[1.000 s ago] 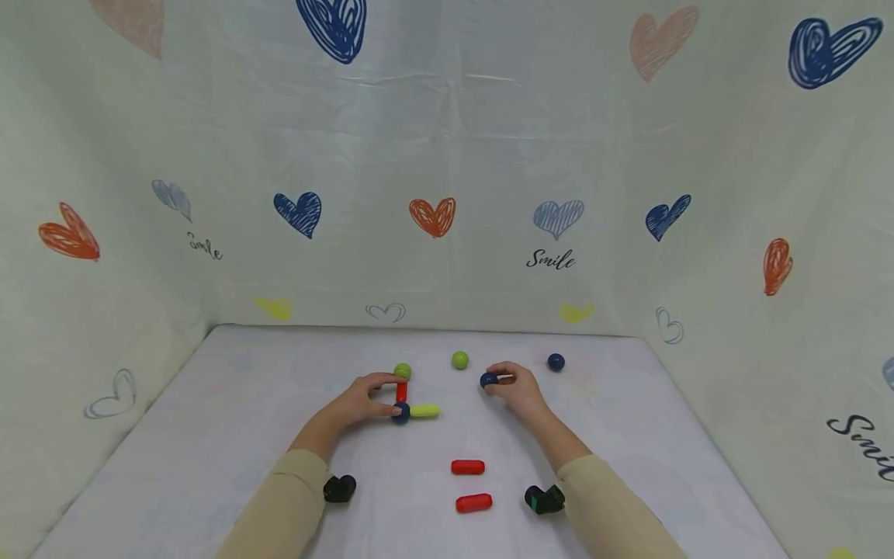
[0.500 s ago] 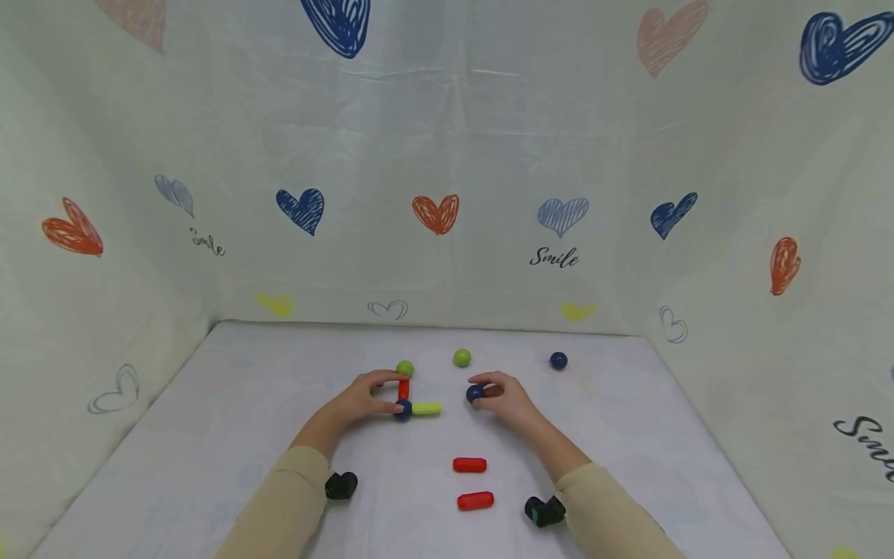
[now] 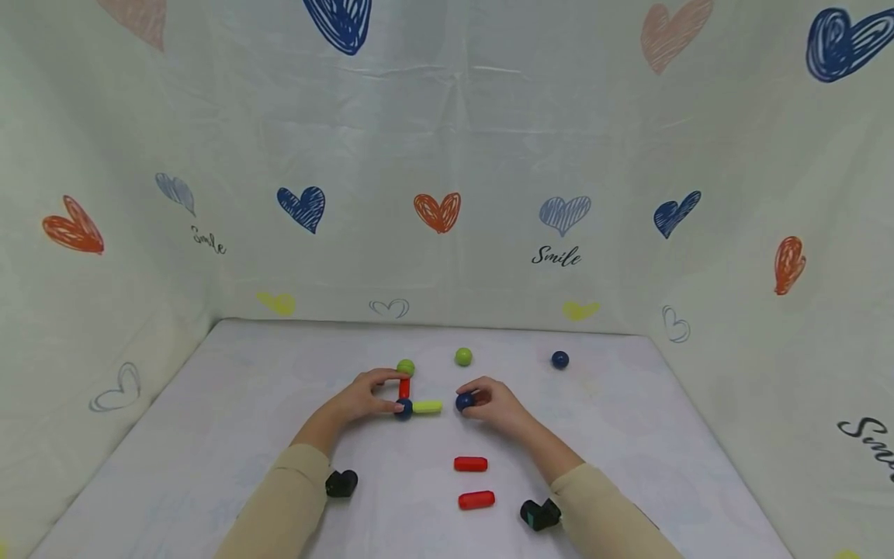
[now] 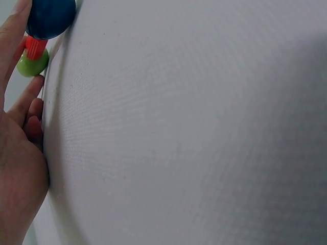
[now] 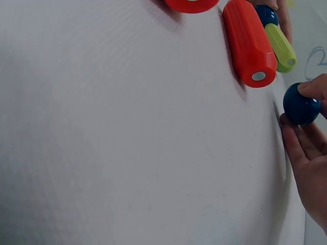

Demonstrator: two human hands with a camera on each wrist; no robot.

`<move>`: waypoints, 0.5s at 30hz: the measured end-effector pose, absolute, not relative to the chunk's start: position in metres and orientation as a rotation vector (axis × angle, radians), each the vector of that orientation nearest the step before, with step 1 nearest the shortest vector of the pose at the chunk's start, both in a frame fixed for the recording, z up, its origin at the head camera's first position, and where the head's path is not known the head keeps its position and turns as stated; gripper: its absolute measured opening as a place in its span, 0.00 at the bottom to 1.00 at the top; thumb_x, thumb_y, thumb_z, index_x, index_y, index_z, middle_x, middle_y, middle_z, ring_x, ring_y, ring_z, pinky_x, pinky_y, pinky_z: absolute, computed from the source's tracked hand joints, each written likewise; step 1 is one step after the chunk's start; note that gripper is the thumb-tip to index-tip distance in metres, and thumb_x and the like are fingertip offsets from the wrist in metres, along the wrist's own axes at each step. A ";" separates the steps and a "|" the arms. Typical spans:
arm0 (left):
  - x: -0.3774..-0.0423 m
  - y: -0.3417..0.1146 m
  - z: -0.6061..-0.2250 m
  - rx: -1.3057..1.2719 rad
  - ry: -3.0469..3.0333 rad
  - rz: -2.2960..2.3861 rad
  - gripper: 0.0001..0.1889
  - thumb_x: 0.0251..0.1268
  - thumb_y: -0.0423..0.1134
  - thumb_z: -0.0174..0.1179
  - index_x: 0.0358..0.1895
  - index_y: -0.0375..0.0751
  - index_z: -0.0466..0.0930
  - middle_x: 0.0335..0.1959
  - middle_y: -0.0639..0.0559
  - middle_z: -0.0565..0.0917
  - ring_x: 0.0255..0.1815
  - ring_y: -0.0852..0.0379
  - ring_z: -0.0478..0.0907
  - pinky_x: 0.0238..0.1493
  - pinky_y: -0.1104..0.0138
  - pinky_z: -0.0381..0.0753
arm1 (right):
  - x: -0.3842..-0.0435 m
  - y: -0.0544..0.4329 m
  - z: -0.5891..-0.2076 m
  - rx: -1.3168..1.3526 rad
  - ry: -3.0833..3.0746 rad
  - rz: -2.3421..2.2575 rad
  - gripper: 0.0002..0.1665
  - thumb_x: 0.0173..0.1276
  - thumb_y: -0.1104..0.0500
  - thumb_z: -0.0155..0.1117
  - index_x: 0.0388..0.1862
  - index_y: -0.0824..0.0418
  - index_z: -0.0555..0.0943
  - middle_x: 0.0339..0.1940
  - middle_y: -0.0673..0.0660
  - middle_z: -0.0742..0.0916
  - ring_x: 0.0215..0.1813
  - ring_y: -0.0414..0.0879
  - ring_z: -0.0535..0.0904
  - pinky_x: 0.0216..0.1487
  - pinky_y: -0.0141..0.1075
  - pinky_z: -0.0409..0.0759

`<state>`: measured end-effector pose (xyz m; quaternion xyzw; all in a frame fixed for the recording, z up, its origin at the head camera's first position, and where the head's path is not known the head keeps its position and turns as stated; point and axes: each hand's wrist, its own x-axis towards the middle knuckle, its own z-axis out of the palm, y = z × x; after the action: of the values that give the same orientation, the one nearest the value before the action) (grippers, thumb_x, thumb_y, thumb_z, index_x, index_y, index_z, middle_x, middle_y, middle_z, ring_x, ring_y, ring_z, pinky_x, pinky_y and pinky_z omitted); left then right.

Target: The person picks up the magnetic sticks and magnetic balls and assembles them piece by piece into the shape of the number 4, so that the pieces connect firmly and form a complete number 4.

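On the white table, a dark blue ball (image 3: pixel 403 410) joins a red rod (image 3: pixel 404 388) running away to a green ball (image 3: pixel 405 367) and a yellow-green rod (image 3: pixel 427 407) pointing right. My left hand (image 3: pixel 362 398) grips this joined piece, thumb on the blue ball and fingers near the green one. In my right hand (image 3: pixel 494 405), a second dark blue ball (image 3: pixel 464 401) is pinched between thumb and fingers. It stands a short way right of the yellow-green rod's free end, apart from it. The right wrist view also shows the pinched blue ball (image 5: pixel 300 104).
Two loose red rods, the farther rod (image 3: pixel 471 463) and the nearer rod (image 3: pixel 476 500), lie between my forearms. Toward the back are a loose green ball (image 3: pixel 463 356) and another dark blue ball (image 3: pixel 560 359). A cloth wall with printed hearts rises behind the table (image 3: pixel 279 349).
My right hand has moved left and a little nearer with the blue ball, closing on the yellow-green rod's end. The left hand keeps its hold on the joined piece.
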<state>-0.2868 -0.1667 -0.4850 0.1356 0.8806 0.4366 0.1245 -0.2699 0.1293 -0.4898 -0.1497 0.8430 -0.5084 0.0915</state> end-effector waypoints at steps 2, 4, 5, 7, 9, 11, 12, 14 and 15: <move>-0.288 -0.167 -0.486 0.390 2.565 1.274 0.31 0.53 0.43 0.74 0.63 0.51 0.77 0.69 0.41 0.68 0.68 0.35 0.62 0.66 0.39 0.59 | -0.269 0.127 -0.489 -0.463 2.500 -1.500 0.17 0.59 0.65 0.70 0.49 0.59 0.84 0.49 0.55 0.82 0.48 0.49 0.79 0.49 0.42 0.81; -0.288 -0.167 -0.487 0.391 2.566 1.271 0.31 0.53 0.44 0.74 0.63 0.51 0.77 0.70 0.41 0.67 0.68 0.36 0.62 0.66 0.40 0.59 | -0.269 0.126 -0.489 -0.471 2.503 -1.493 0.17 0.59 0.65 0.70 0.49 0.58 0.85 0.49 0.54 0.83 0.48 0.49 0.79 0.48 0.42 0.81; -0.289 -0.167 -0.487 0.382 2.562 1.277 0.31 0.53 0.44 0.74 0.63 0.52 0.77 0.70 0.42 0.67 0.69 0.37 0.62 0.67 0.40 0.58 | -0.269 0.125 -0.489 -0.479 2.504 -1.491 0.17 0.59 0.66 0.70 0.49 0.58 0.85 0.49 0.54 0.83 0.47 0.49 0.79 0.48 0.42 0.81; -0.289 -0.167 -0.487 0.379 2.561 1.278 0.31 0.53 0.44 0.74 0.63 0.52 0.77 0.70 0.42 0.67 0.69 0.37 0.61 0.67 0.40 0.58 | -0.269 0.123 -0.489 -0.500 2.507 -1.482 0.17 0.59 0.66 0.70 0.49 0.59 0.84 0.48 0.54 0.83 0.47 0.49 0.80 0.49 0.42 0.81; -0.288 -0.167 -0.487 0.386 2.564 1.274 0.31 0.53 0.43 0.74 0.63 0.52 0.77 0.70 0.41 0.67 0.69 0.37 0.61 0.67 0.40 0.59 | -0.269 0.122 -0.488 -0.518 2.505 -1.471 0.17 0.59 0.67 0.70 0.49 0.59 0.84 0.48 0.54 0.83 0.47 0.49 0.80 0.49 0.42 0.81; -0.288 -0.167 -0.487 0.381 2.563 1.273 0.31 0.53 0.43 0.74 0.63 0.51 0.77 0.70 0.41 0.67 0.69 0.36 0.61 0.67 0.40 0.59 | -0.269 0.120 -0.488 -0.538 2.502 -1.456 0.18 0.59 0.67 0.70 0.49 0.60 0.84 0.48 0.54 0.83 0.48 0.50 0.80 0.50 0.42 0.81; -0.288 -0.167 -0.487 0.383 2.566 1.269 0.31 0.53 0.43 0.74 0.63 0.51 0.77 0.70 0.41 0.67 0.69 0.36 0.61 0.67 0.40 0.59 | -0.269 0.119 -0.488 -0.544 2.502 -1.446 0.18 0.59 0.68 0.70 0.49 0.60 0.84 0.48 0.54 0.83 0.48 0.49 0.80 0.50 0.42 0.81; -0.289 -0.167 -0.488 0.386 2.570 1.263 0.31 0.54 0.43 0.74 0.63 0.51 0.77 0.70 0.41 0.67 0.69 0.36 0.61 0.66 0.40 0.59 | -0.270 0.116 -0.488 -0.550 2.496 -1.435 0.18 0.59 0.68 0.70 0.49 0.59 0.84 0.48 0.54 0.83 0.48 0.49 0.80 0.50 0.42 0.81; -0.289 -0.167 -0.488 0.379 2.566 1.268 0.31 0.54 0.43 0.74 0.63 0.51 0.77 0.70 0.41 0.67 0.69 0.37 0.61 0.67 0.41 0.59 | -0.270 0.115 -0.488 -0.555 2.494 -1.430 0.18 0.59 0.68 0.70 0.49 0.59 0.84 0.47 0.54 0.83 0.48 0.49 0.80 0.50 0.42 0.81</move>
<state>-0.2888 -0.1669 -0.4881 0.1303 0.8816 0.4356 0.1271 -0.2700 0.1155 -0.4878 -0.1884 0.8469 -0.4857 0.1066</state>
